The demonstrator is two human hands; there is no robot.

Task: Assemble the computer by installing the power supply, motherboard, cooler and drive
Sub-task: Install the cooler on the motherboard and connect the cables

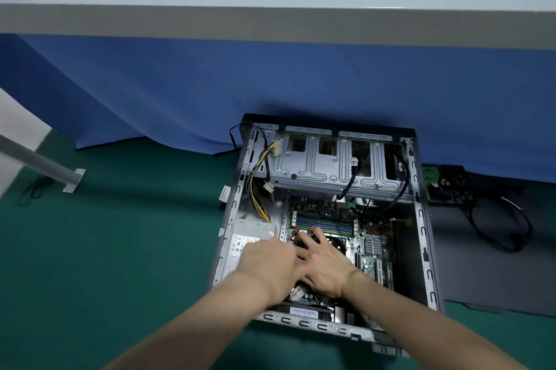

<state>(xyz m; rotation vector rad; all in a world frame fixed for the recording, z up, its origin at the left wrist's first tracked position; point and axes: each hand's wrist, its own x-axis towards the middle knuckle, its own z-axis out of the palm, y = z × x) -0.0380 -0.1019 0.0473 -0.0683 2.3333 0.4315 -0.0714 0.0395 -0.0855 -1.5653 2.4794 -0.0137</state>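
Observation:
An open grey computer case lies on its side on the green floor. Inside it sits the motherboard with its memory slots, and the power supply rests at the case's left. Both my hands are over the black cooler at the board's middle. My left hand lies over the cooler's left side, its fingertips hidden. My right hand rests on the cooler's top with fingers spread, partly overlapping the left. A metal drive cage fills the far end of the case.
Yellow and black power cables run along the case's left wall. A drive with a green circuit board and black cables lie on a dark panel right of the case. A grey table edge and blue cloth stand behind.

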